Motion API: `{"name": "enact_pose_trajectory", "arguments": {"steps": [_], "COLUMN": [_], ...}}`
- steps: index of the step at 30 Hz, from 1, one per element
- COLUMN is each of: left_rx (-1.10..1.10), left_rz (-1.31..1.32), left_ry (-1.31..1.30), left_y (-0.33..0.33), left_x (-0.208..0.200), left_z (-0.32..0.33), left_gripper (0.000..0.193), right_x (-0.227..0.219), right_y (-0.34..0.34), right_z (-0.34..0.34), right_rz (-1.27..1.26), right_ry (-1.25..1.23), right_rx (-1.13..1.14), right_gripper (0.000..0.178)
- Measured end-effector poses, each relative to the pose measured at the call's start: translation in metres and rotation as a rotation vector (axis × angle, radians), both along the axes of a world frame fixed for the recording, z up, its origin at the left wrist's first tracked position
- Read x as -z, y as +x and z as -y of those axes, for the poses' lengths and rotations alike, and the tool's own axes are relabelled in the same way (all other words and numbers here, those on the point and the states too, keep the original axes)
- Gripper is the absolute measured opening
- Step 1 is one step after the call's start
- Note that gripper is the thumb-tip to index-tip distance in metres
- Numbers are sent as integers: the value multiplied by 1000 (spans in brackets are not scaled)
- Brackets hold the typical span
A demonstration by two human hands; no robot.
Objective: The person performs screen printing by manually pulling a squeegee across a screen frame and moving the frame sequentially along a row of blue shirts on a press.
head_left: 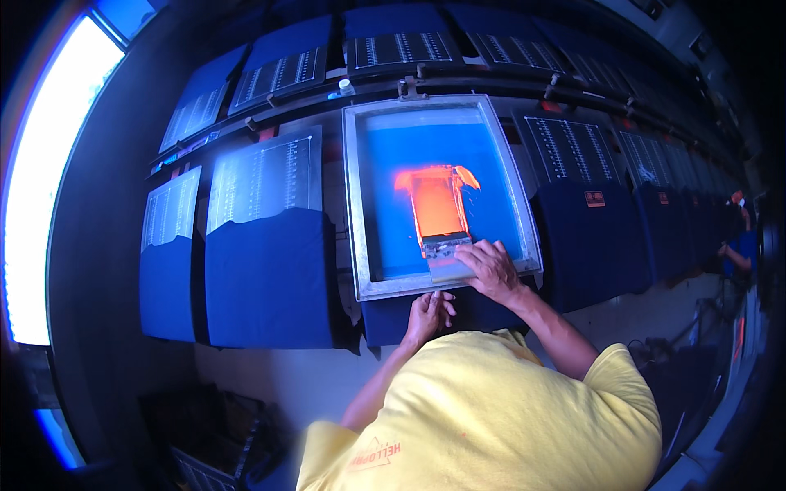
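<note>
Squeegee (446,245) at frame centre is gripped by right hand (491,268); left hand (427,315), fingers curled, is pressed below screen frame (358,204); squeegee blade is hidden.

A rectangular printing screen with a dull, brushed grey metal frame (354,204) holds smooth blue mesh (393,221), smeared with glossy wet orange ink (434,204). A grey squeegee blade (446,245), faintly shiny, lies near the frame's front edge. Matt navy cloth garments (266,278) drape the long table, bearing flat pale prints (262,176).

Squeegee (446,245) inside frame (360,204), on garment (393,319)
</note>
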State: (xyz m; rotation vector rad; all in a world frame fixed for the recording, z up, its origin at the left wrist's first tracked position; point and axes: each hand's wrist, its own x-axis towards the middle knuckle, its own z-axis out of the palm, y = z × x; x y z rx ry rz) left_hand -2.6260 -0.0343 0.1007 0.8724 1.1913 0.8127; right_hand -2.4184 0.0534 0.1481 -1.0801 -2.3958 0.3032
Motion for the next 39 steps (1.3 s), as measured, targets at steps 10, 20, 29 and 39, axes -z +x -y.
{"name": "enact_pose_trajectory", "arguments": {"steps": [10, 20, 29, 39], "left_rx": [55, -283, -231, -314], "left_rz": [92, -410, -1092, -983], "left_ry": [-124, 277, 272, 269], "left_y": [-11, -77, -116, -106], "left_x": [4, -88, -46, -61], "left_z": [-3, -28, -75, -75], "left_gripper": [25, 27, 75, 62], "right_x": [11, 57, 97, 100], "right_y": [4, 82, 88, 88], "right_z": [30, -36, -55, -50], "right_rz": [-17, -101, -379, -347], "right_ry": [-32, 15, -264, -220], "right_rx": [1, 809, 844, 846], "right_gripper": [62, 45, 46, 45]}}
